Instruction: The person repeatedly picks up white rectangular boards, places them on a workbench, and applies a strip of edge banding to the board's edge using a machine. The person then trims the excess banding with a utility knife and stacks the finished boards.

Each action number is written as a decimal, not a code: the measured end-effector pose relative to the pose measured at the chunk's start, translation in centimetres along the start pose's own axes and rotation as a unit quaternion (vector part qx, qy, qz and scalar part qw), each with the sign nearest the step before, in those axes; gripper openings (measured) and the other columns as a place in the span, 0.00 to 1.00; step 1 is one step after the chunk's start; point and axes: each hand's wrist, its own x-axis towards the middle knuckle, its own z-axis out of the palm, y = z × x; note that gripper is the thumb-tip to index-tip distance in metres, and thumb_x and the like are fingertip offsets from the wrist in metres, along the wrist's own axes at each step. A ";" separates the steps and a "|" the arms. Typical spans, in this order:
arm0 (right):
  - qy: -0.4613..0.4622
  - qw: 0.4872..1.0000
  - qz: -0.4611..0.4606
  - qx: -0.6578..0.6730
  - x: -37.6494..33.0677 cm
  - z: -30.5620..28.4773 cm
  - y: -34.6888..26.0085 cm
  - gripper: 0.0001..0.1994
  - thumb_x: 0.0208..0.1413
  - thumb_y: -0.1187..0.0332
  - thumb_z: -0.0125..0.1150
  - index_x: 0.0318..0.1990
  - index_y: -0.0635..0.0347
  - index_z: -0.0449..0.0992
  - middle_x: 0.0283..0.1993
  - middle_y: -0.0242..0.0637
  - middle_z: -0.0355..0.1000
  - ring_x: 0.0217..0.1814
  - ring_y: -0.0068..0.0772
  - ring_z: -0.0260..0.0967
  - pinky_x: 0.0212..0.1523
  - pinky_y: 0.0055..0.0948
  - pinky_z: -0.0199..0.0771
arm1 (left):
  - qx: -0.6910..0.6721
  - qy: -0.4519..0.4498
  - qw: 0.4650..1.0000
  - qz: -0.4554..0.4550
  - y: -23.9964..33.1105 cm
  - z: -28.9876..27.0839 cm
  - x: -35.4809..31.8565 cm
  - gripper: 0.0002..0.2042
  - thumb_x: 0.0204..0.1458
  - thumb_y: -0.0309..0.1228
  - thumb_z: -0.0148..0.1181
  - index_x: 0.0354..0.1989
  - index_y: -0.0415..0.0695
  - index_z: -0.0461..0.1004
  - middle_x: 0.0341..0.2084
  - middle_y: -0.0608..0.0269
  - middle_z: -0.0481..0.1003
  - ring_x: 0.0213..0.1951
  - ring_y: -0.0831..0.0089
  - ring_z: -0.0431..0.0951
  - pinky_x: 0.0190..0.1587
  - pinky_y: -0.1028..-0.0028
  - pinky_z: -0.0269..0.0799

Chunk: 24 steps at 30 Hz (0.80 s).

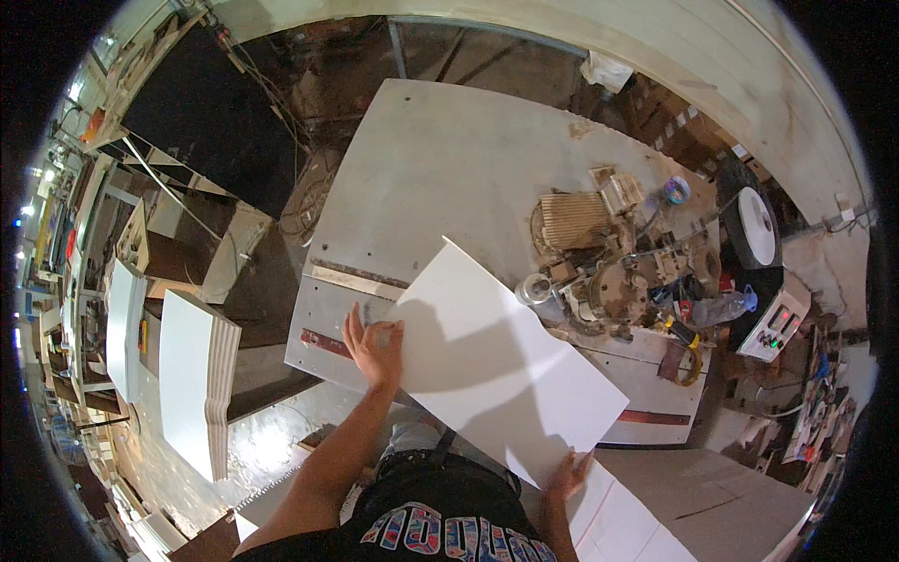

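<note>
A white flat panel (468,337) with a wavy cut-out along its right edge is held tilted over the machine table. My left hand (376,348) is at the panel's left edge, thumb and forefinger pinched together there, the other fingers raised. At the lower corner, my right hand (567,476) grips the panel's edge, with its thumb side showing and part of the fingers hidden. Beneath lies the grey metal machine table (449,140). Another white board (623,525) with a faint reddish line lies below my right hand.
A dusty motor unit (573,220) and machine head (623,290) stand on the table's right side. Near them are a clear jar (535,289), a plastic bottle (726,307) and a yellow-handled tool (688,348). A stack of white wavy-edged panels (198,375) stands at left. A control box (775,323) is at far right.
</note>
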 end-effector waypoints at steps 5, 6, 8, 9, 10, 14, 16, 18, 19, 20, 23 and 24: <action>-0.013 0.999 -0.036 0.017 -0.9 3.2 -2.0 0.41 0.73 0.66 0.69 0.86 0.65 0.54 0.81 0.52 0.65 0.75 0.50 0.68 0.75 0.50 0.71 | 0.032 -0.057 0.997 -0.032 1.8 0.0 -5.1 0.15 0.52 0.41 0.82 0.46 0.57 0.87 0.83 0.60 0.63 0.84 0.44 0.55 0.82 0.27 0.38; -0.009 0.998 -0.025 0.052 -1.5 3.9 -2.1 0.42 0.72 0.67 0.70 0.86 0.65 0.52 0.81 0.53 0.64 0.75 0.50 0.67 0.75 0.52 0.70 | 0.050 -0.101 0.993 -0.020 3.1 -0.1 -7.0 0.15 0.53 0.43 0.81 0.47 0.59 0.87 0.83 0.64 0.63 0.84 0.45 0.54 0.81 0.23 0.34; 0.022 0.998 0.010 0.062 -1.0 5.2 -2.9 0.46 0.69 0.68 0.73 0.87 0.65 0.49 0.81 0.56 0.61 0.77 0.53 0.65 0.76 0.55 0.69 | 0.068 -0.162 0.984 0.006 6.5 -0.6 -11.2 0.13 0.54 0.47 0.79 0.47 0.65 0.88 0.82 0.74 0.64 0.85 0.47 0.52 0.78 0.15 0.29; 0.050 0.997 0.035 0.036 -0.7 5.9 -3.4 0.49 0.67 0.68 0.75 0.86 0.65 0.48 0.81 0.58 0.60 0.78 0.55 0.64 0.77 0.56 0.67 | 0.066 -0.196 0.978 0.012 8.0 -1.1 -12.7 0.12 0.55 0.48 0.78 0.46 0.67 0.88 0.81 0.78 0.65 0.86 0.47 0.51 0.76 0.12 0.27; 0.080 0.995 0.059 0.010 -0.6 6.4 -4.0 0.51 0.65 0.67 0.77 0.86 0.65 0.46 0.81 0.60 0.59 0.79 0.58 0.63 0.78 0.58 0.66 | 0.079 -0.240 0.968 -0.001 8.8 -1.3 -13.2 0.10 0.56 0.49 0.78 0.45 0.67 0.89 0.81 0.80 0.65 0.86 0.47 0.50 0.74 0.10 0.26; -0.031 0.874 -0.238 -0.422 -2.3 8.1 -6.5 0.65 0.50 0.52 0.88 0.87 0.56 0.45 0.84 0.68 0.46 0.84 0.70 0.51 0.80 0.66 0.57 | 0.083 -0.207 0.973 -0.052 9.9 -0.5 -11.7 0.09 0.57 0.50 0.78 0.43 0.67 0.89 0.81 0.82 0.65 0.86 0.47 0.50 0.75 0.12 0.25; -0.141 0.806 -0.262 -0.512 -3.4 8.2 -7.8 0.72 0.41 0.48 0.91 0.89 0.50 0.42 0.87 0.73 0.33 0.88 0.77 0.37 0.83 0.73 0.45 | 0.081 -0.186 0.977 -0.062 9.5 -0.6 -10.7 0.09 0.57 0.50 0.78 0.41 0.67 0.89 0.80 0.83 0.67 0.86 0.48 0.50 0.76 0.13 0.24; -0.204 0.735 -0.335 -0.553 -3.4 8.5 -8.6 0.79 0.33 0.39 0.91 0.90 0.43 0.39 0.88 0.81 0.22 0.91 0.87 0.22 0.85 0.79 0.34 | 0.073 -0.172 0.980 -0.072 8.8 -0.5 -9.9 0.08 0.57 0.50 0.78 0.40 0.67 0.90 0.79 0.82 0.68 0.86 0.50 0.51 0.76 0.14 0.24; -0.214 0.716 -0.339 -0.572 -3.4 8.5 -8.8 0.79 0.34 0.38 0.91 0.90 0.42 0.39 0.88 0.80 0.22 0.90 0.88 0.22 0.84 0.80 0.35 | 0.071 -0.160 0.982 -0.069 8.4 -0.6 -9.6 0.08 0.57 0.50 0.79 0.40 0.66 0.90 0.79 0.82 0.69 0.86 0.51 0.52 0.76 0.14 0.24; -0.221 0.696 -0.358 -0.581 -3.1 8.7 -8.8 0.79 0.34 0.36 0.90 0.90 0.41 0.39 0.88 0.80 0.23 0.90 0.89 0.23 0.84 0.82 0.35 | 0.071 -0.158 0.981 -0.085 8.1 -0.6 -9.3 0.07 0.57 0.49 0.79 0.39 0.67 0.90 0.78 0.82 0.70 0.86 0.54 0.52 0.77 0.16 0.25; -0.236 0.697 -0.407 -0.541 -2.8 9.6 -8.1 0.75 0.38 0.34 0.87 0.90 0.42 0.42 0.88 0.81 0.25 0.88 0.94 0.25 0.81 0.88 0.38 | 0.082 -0.157 0.980 -0.092 6.9 -1.0 -8.3 0.07 0.57 0.48 0.79 0.40 0.67 0.90 0.78 0.81 0.71 0.86 0.53 0.53 0.79 0.18 0.26; -0.245 0.703 -0.431 -0.510 -3.0 9.8 -7.8 0.73 0.40 0.34 0.86 0.90 0.43 0.44 0.88 0.81 0.25 0.87 0.97 0.26 0.80 0.91 0.39 | 0.077 -0.144 0.982 -0.090 6.6 -1.1 -7.9 0.07 0.56 0.47 0.80 0.40 0.67 0.90 0.78 0.81 0.71 0.86 0.54 0.53 0.79 0.18 0.26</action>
